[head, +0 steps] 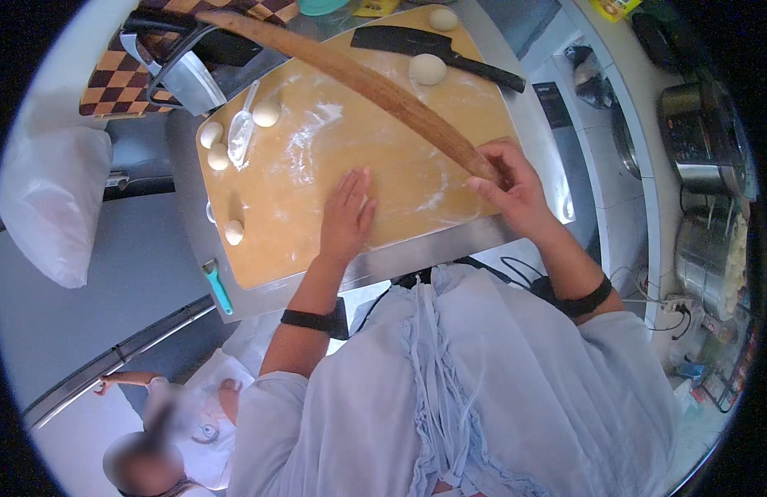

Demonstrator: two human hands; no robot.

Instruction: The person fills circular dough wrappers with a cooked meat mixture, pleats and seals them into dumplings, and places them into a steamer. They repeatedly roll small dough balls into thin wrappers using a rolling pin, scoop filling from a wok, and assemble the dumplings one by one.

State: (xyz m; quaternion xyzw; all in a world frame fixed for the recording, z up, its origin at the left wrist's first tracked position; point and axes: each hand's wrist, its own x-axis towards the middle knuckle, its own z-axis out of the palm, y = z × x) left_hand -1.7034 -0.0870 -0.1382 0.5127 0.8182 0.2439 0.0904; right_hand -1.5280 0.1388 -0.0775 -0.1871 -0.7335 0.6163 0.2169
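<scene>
My right hand [511, 186] grips the near end of a long wooden rolling pin [365, 77], which slants up to the far left above the board. Flat on the floured tan dough board [396, 205] lies my left hand [347, 214], holding nothing, its thumb apart from the fingers. Round dough balls sit around the board: a large one [427, 69] beside a black cleaver [433, 53], another [443, 19] at the far edge, and several at the left, including one [266, 113] next to a clear scoop [241, 133] with flour in it. Loose flour [312, 133] streaks the surface.
The board rests on a steel table [421, 245]. A teal peeler [217, 287] lies at its left corner. Knives stand in a holder [185, 74] at the far left. Another person [197, 416] is at the lower left. Pots [706, 261] line the right counter.
</scene>
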